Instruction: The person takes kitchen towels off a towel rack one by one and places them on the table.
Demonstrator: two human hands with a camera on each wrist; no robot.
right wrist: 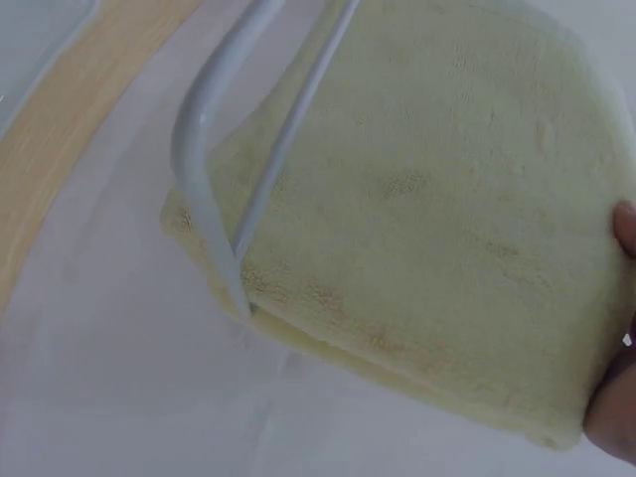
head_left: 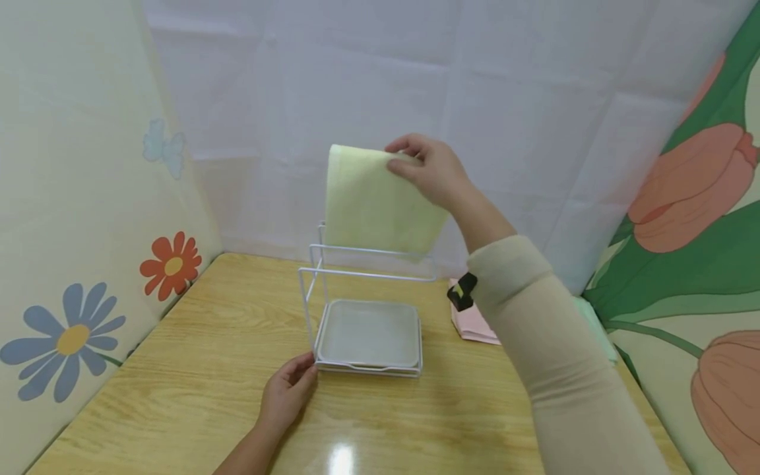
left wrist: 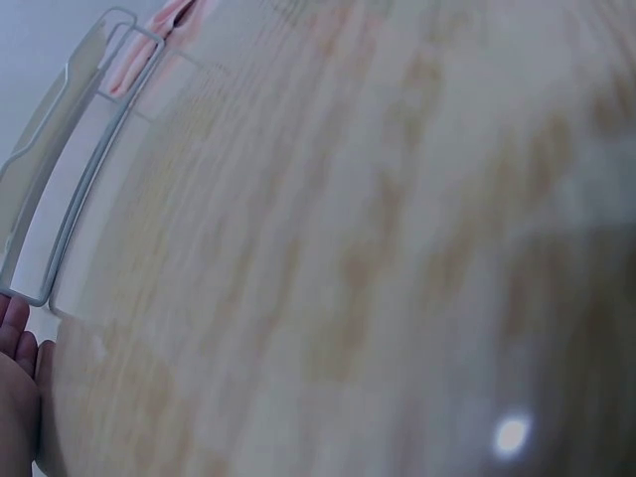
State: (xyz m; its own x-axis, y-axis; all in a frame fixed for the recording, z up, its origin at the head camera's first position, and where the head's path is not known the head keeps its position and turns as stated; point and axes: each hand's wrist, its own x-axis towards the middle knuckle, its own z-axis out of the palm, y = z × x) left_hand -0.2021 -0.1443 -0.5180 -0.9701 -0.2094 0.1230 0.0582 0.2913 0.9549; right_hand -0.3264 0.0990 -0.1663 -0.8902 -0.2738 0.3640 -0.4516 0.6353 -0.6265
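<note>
My right hand [head_left: 436,170] pinches a pale yellow towel [head_left: 380,198] by its upper right edge, thumb in front. The folded towel hangs behind the upper bars of a white wire rack [head_left: 368,274]. Up close in the right wrist view, the towel [right wrist: 427,219] shows a fuzzy surface and its lower corner overlaps the rack's bar end [right wrist: 199,149]. Low at the rack's front left corner, my left hand [head_left: 286,392] holds the frame between thumb and fingers. A grey tray [head_left: 368,333] sits in the rack's base.
A folded pink cloth [head_left: 472,326] lies on the wooden table [head_left: 237,316] right of the rack, partly behind my right forearm. A mint green cloth [head_left: 594,326] lies farther right. White sheeting [head_left: 356,79] hangs behind, with flower-printed panels on both sides.
</note>
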